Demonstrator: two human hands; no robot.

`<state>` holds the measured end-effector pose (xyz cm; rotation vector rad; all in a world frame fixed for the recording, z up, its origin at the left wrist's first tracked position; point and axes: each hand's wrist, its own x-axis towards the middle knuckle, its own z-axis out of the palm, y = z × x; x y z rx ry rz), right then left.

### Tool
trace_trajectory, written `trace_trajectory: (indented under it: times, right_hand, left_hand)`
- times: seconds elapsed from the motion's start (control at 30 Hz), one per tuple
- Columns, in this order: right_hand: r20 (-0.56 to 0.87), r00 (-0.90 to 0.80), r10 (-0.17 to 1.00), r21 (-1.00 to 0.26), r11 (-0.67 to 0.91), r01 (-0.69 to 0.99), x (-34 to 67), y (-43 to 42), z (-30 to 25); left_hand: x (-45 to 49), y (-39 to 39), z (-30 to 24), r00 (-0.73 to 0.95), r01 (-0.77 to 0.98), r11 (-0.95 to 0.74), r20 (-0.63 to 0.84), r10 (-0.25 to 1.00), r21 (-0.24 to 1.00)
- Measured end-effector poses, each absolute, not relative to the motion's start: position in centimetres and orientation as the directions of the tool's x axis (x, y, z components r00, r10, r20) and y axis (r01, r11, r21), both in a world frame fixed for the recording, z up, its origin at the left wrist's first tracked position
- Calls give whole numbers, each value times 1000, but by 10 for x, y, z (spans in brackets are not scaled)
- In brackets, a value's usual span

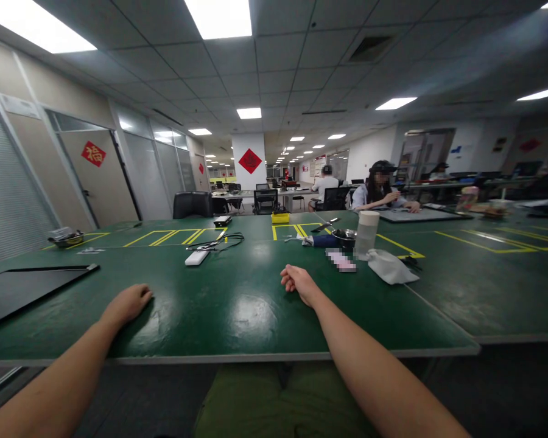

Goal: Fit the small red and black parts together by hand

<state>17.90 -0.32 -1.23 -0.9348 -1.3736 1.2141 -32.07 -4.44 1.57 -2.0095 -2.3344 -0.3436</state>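
My left hand (128,302) rests on the green tabletop (192,328) with its fingers curled in and partly hidden; no object shows in it. To its left lies a dark flat panel (36,289). My right hand (299,283) is held loosely closed at the table's middle, its thumb side up, and nothing is visible in it. Nearest to that hand is a blurred pink-and-white flat item (341,260). Beyond both hands lies a white power strip (197,257) with a black cable (228,236).
A translucent bottle (367,236), a grey pouch (391,267), a metal bowl (346,236) and a dark blue item (325,241) stand close together at the right. A yellow box (280,217) sits at the far edge. Across the table a person (377,191) works over a dark board (422,215).
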Motion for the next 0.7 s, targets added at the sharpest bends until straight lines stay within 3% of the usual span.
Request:
trace_trajectory:
  times: [0.07, 0.13, 0.5, 0.7]
  right_hand:
    - [199, -167, 966, -979, 189, -74, 180, -2, -14]
    - [201, -163, 966, -979, 192, -69, 181, -2, -14]
    - [205, -145, 968, -979, 200, -49, 179, -7, -10]
    - [211, -151, 966, -977, 209, -28, 178, -6, -10]
  left_hand:
    - [-347, -56, 16, -396, 917, 380, 157, 905, 121]
    - [-355, -62, 17, -479, 876, 456, 177, 860, 160]
    - [-350, -58, 14, -462, 872, 408, 180, 868, 271]
    - [-353, -57, 12, -469, 874, 425, 176, 866, 235]
